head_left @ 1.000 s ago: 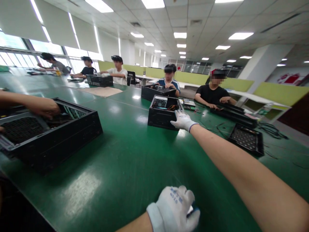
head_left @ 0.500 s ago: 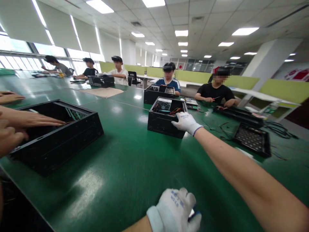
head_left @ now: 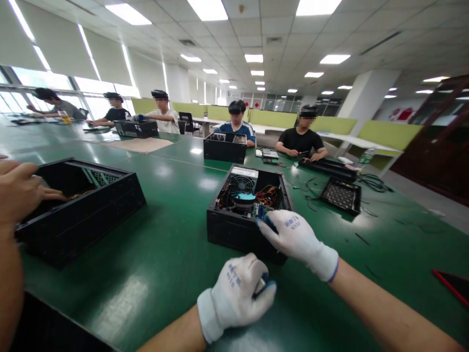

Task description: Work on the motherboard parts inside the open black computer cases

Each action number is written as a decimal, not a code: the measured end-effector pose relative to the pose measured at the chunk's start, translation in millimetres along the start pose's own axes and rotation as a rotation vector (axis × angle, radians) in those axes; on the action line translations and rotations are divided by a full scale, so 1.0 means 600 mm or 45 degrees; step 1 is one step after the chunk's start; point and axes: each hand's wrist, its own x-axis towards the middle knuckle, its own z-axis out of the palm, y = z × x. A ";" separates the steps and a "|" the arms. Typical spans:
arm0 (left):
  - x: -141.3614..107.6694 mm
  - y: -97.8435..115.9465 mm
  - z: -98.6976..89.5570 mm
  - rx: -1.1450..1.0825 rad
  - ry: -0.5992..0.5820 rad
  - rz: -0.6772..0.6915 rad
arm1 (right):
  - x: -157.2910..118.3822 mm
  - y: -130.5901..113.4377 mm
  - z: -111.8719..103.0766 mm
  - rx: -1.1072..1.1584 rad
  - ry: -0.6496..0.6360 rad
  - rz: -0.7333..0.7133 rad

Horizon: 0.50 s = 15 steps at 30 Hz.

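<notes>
Overhead, ceiling lights (head_left: 207,9) — below, case (head_left: 230,227) on green table (head_left: 172,222)

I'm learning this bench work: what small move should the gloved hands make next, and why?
Perhaps draw the open case a little nearer with the right hand: its fingers are at the near wall, while the left hand, closed around a small, mostly hidden item, sits short of it.

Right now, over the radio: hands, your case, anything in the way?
Right hand grips case rim. Left hand closed on small object, mostly hidden. Case open-topped, wires showing. Only right hand overlaps its opening.
</notes>
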 end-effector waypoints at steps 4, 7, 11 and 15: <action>0.003 0.039 -0.065 -0.011 0.138 0.018 | -0.090 -0.021 -0.029 0.033 0.041 -0.105; 0.016 0.064 -0.105 0.056 0.137 0.035 | -0.147 -0.036 -0.049 0.085 0.059 -0.152; 0.030 0.091 -0.136 0.136 0.073 -0.005 | -0.208 -0.051 -0.069 0.132 0.103 -0.170; 0.025 0.113 -0.140 0.198 0.033 -0.098 | -0.250 -0.063 -0.084 0.168 0.124 -0.179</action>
